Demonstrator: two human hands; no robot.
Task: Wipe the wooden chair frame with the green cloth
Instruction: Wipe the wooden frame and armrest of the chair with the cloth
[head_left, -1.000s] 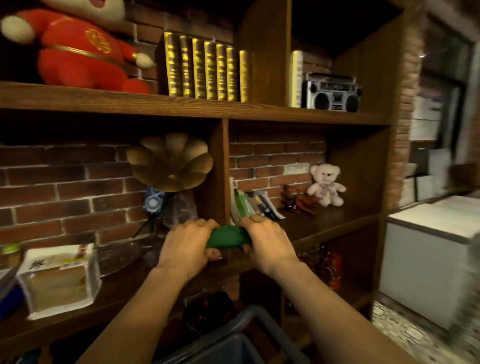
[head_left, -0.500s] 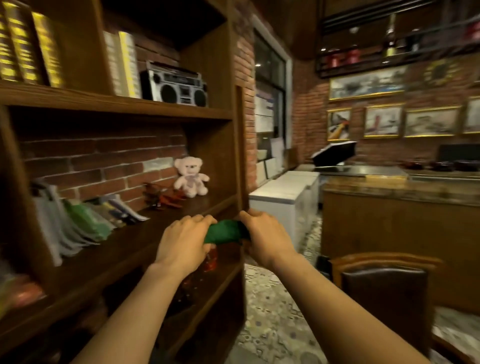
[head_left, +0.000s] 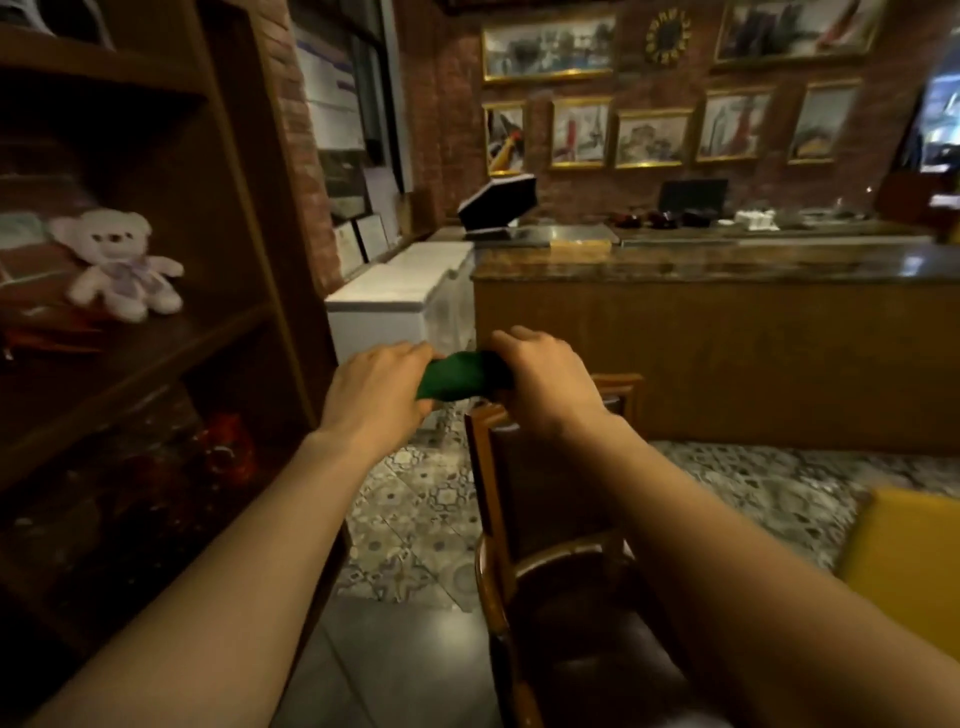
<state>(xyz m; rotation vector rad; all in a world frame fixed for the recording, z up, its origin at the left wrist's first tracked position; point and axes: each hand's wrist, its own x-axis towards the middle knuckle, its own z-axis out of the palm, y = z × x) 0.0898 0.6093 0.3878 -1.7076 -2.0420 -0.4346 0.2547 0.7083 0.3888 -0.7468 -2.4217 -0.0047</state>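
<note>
We hold the cloth (head_left: 457, 375) out ahead of us at chest height, a dark green wad bunched into a soft roll, its ends buried in our fists. The left hand (head_left: 376, 387) has its grip closed on one end, the right hand (head_left: 545, 382) clenched on the other, knuckles up. Just below the right wrist stands the chair (head_left: 550, 525), its curved frame of glossy reddish-brown wood around a dark padded back; the cloth hangs above its top rail, apart from it. Patterned grey floor tiles (head_left: 421, 499) spread beyond. To our left rises a dark wooden shelf (head_left: 156, 343) with a fuzzy white teddy bear (head_left: 119, 262). Farther off runs a long worktop (head_left: 727, 260), polished and reflective, before a brick wall of gilt-framed pictures (head_left: 579, 132).
</note>
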